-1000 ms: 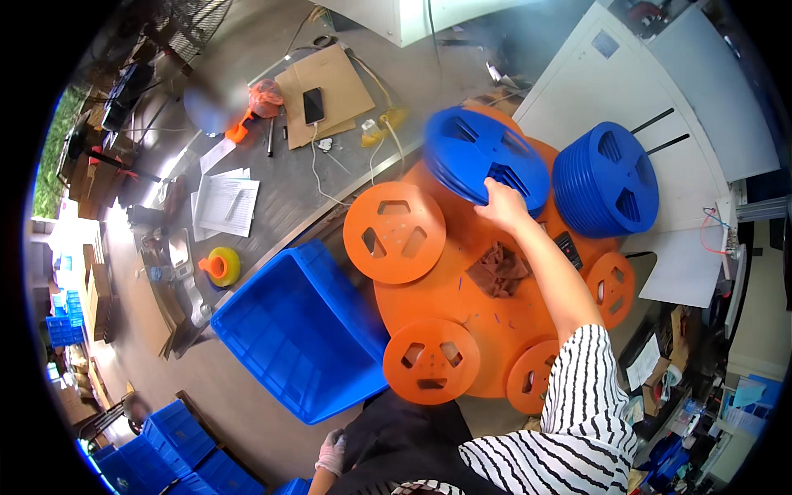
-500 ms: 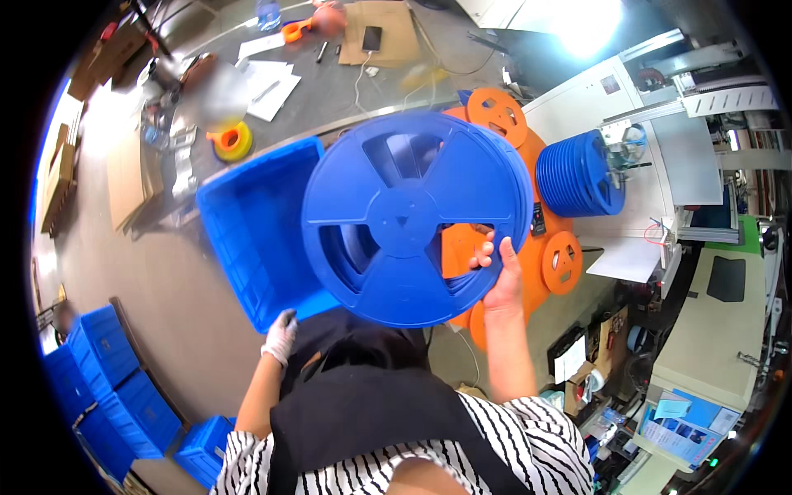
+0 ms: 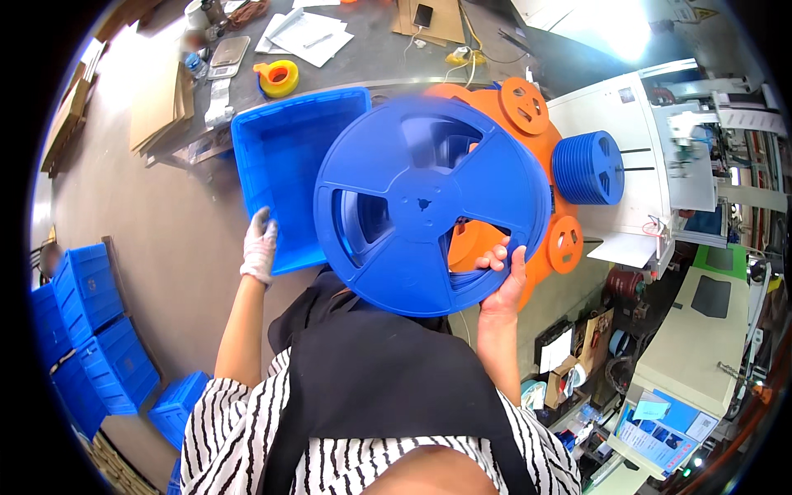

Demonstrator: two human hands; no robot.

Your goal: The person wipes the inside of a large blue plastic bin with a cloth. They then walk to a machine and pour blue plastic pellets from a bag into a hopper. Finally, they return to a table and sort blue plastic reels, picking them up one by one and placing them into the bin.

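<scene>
A stack of large blue plastic reels (image 3: 425,186) with cut-out windows is held in front of my body. My bare right hand (image 3: 505,276) is closed on the stack, with fingers through the lower-right window and the thumb at the outer rim. An empty-looking blue bin (image 3: 301,140) stands to the left, its right side hidden behind the reels. My gloved left hand (image 3: 260,245) is at the bin's near left rim, fingers closed around the edge.
Orange reels (image 3: 525,107) lie on an orange surface behind the stack. More blue reels (image 3: 588,169) sit on rods at a white machine (image 3: 627,219). The grey table (image 3: 375,62) bears papers, a phone (image 3: 422,15) and yellow tape (image 3: 279,77). Blue crates (image 3: 120,363) stand on the left floor.
My left hand has shifted from the bin's near corner to its left rim. The reel stack has turned slightly in my right hand. The whole view has shifted too.
</scene>
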